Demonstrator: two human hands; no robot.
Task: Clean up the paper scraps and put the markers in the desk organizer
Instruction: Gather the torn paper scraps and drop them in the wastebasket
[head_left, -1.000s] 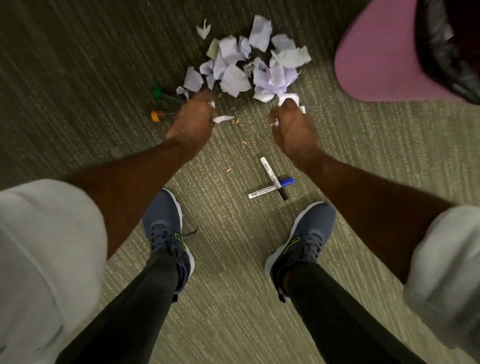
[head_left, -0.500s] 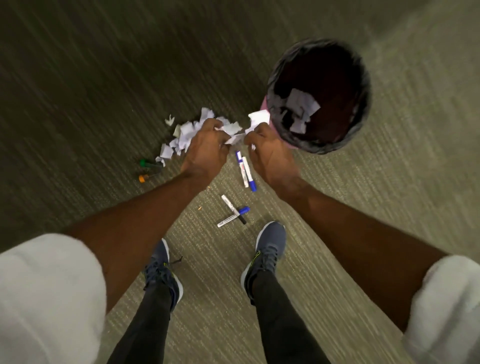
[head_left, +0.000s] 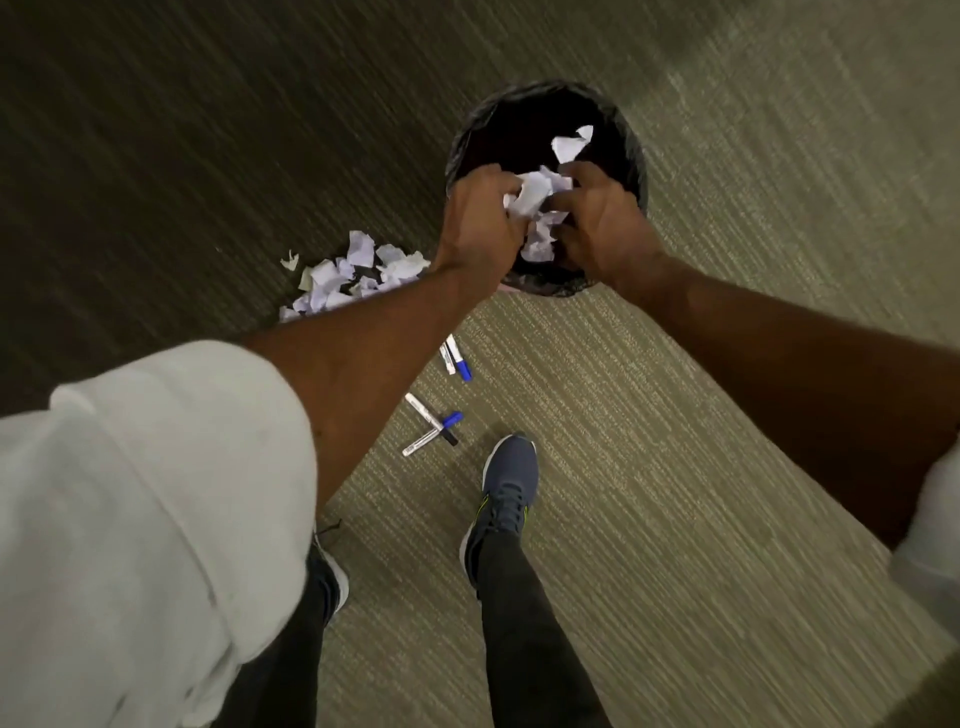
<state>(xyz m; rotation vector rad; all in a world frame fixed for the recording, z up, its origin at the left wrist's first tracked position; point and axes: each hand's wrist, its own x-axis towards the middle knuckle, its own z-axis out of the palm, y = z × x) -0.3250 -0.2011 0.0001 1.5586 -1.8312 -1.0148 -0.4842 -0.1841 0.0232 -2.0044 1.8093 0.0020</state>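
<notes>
My left hand (head_left: 480, 218) and my right hand (head_left: 597, 218) are cupped together over the mouth of the black-lined bin (head_left: 467, 140), pressing a bunch of white paper scraps (head_left: 535, 202) between them. One scrap (head_left: 569, 143) lies inside the bin. A heap of scraps (head_left: 353, 275) remains on the carpet left of the bin, partly behind my left forearm. Two blue-capped markers (head_left: 456, 357) lie side by side below the bin. Two more markers (head_left: 431, 426) lie crossed near my right shoe.
Olive striped carpet (head_left: 675, 415) covers the floor. My right shoe (head_left: 506, 493) stands just right of the crossed markers. My left shoe (head_left: 332, 571) is mostly hidden under my white sleeve (head_left: 145, 519).
Both hands gathered scraps from the floor heap and rose with them to the bin. The view lifted, and the green and orange markers are now out of sight.
</notes>
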